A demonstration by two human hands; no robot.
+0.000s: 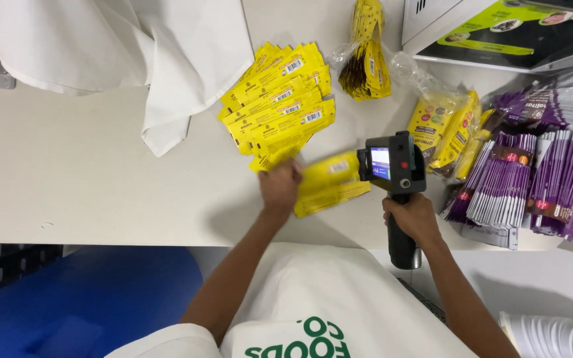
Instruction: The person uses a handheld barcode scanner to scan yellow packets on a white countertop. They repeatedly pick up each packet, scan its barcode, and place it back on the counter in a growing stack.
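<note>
Head camera, looking straight down at a pale worktable (67, 179). A white cloth (167, 59) is draped over the table's far left. Beside it, near the middle, lies a fanned pile of flat yellow sachets (280, 99), overlapping one another. Farther back sits a clear bag of more yellow sachets (366, 63), and to its right a yellow printed pouch pack (442, 126). Rows of purple sachets (538, 179) crowd the right edge, just beside the right hand. A white and green box (499, 30) fills the far right corner. A blue bin (81, 298) stands below the table's near edge.

The left hand (280, 187) rests on the table with fingers curled, pressing the left end of a small stack of yellow sachets (333, 182); motion blur hides the exact grip. This stack lies between the two hands, just below the fanned pile.

The right hand (412, 219) is wrapped tight around the handle of a black handheld printer (392, 169), whose head sits touching the stack's right end, its small screen facing up.
</note>
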